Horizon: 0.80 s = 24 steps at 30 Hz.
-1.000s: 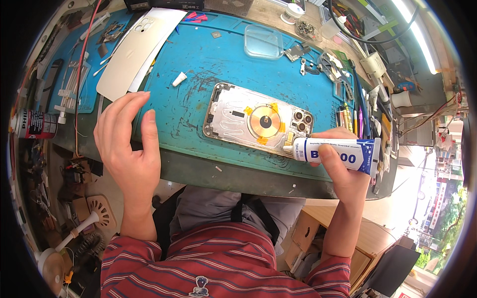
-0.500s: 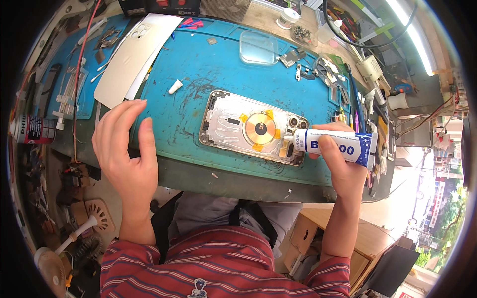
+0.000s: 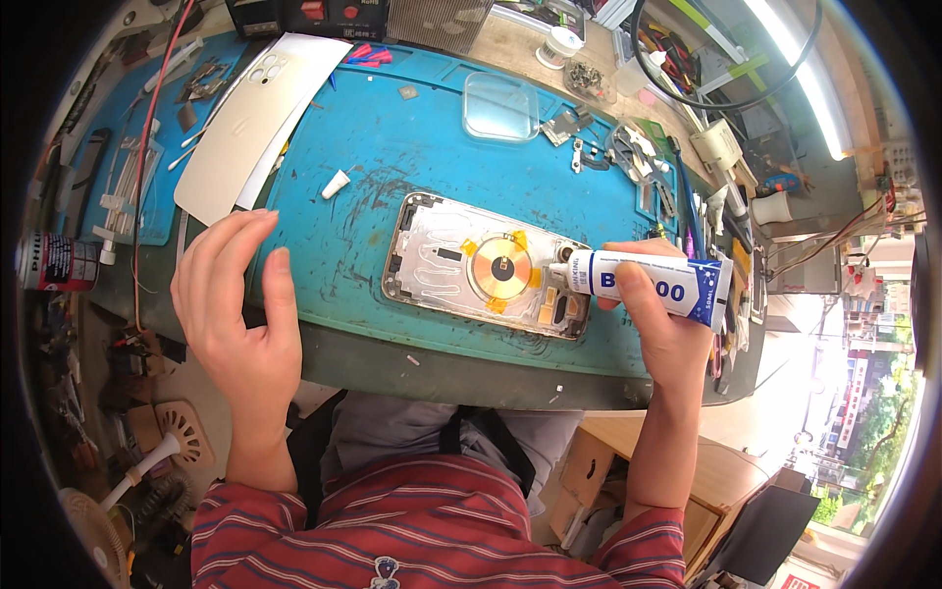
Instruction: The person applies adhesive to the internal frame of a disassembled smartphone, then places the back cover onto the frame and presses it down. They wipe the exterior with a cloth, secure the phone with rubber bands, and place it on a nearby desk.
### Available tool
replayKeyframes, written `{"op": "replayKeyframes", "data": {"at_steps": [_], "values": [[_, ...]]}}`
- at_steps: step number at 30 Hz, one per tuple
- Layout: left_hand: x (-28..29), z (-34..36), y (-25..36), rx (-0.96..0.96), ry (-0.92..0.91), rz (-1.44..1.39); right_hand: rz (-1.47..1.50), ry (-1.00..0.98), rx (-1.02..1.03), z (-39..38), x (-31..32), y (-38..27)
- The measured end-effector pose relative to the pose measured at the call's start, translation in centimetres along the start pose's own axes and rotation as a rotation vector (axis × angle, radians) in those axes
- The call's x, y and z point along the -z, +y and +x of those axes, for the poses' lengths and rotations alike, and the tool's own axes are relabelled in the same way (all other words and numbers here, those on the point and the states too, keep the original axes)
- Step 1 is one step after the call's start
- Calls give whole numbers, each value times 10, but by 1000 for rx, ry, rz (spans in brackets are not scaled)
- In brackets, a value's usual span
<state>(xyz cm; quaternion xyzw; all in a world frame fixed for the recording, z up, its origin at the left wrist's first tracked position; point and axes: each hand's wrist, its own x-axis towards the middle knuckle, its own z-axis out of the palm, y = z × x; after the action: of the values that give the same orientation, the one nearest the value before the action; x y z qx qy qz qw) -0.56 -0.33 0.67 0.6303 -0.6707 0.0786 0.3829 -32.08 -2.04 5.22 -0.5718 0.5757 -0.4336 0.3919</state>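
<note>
A phone housing (image 3: 446,280) lies on the blue mat, with a round copper coil (image 3: 501,268) in its middle, bits of yellow tape and clear squiggly lines that look like glue. My right hand (image 3: 667,339) is closed round a white and blue glue tube (image 3: 677,280), held level with its nozzle pointing left over the housing's camera end. The tube covers some of the camera lenses; whether the nozzle touches the housing, I cannot tell. Left of the housing my left hand (image 3: 238,319) hovers near the mat's front edge, fingers apart and holding nothing.
A small white cap (image 3: 336,184) lies behind the housing. A gold phone back panel (image 3: 235,133) rests at the far left on white sheets. Towards the back are a clear plastic box (image 3: 500,108), small metal parts (image 3: 569,126) and a white jar (image 3: 559,47). Tools crowd the right edge.
The whole view has shifted a little. Relative to the housing, the glue tube in my right hand has moved slightly towards the far edge, over the lenses. My left hand stays open.
</note>
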Motion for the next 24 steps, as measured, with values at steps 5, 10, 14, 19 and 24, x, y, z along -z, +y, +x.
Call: {"op": "replayKeyframes", "data": {"at_steps": [5, 10, 14, 19, 24], "values": [[-3, 0, -1, -15, 35, -9, 15, -22, -18, 3, 0, -3], [-2, 0, -1, -6, 26, 6, -7, -39, 0, 9, -1, -5], [-3, 1, -2, -12, 22, -1, 1, -27, 0, 12, -3, -7], [0, 0, -1, -7, -7, -3, -13, -44, 3, 17, -5, -7], [0, 0, -1, -8, -9, -12, 5, -36, -14, 19, -6, -8]]}}
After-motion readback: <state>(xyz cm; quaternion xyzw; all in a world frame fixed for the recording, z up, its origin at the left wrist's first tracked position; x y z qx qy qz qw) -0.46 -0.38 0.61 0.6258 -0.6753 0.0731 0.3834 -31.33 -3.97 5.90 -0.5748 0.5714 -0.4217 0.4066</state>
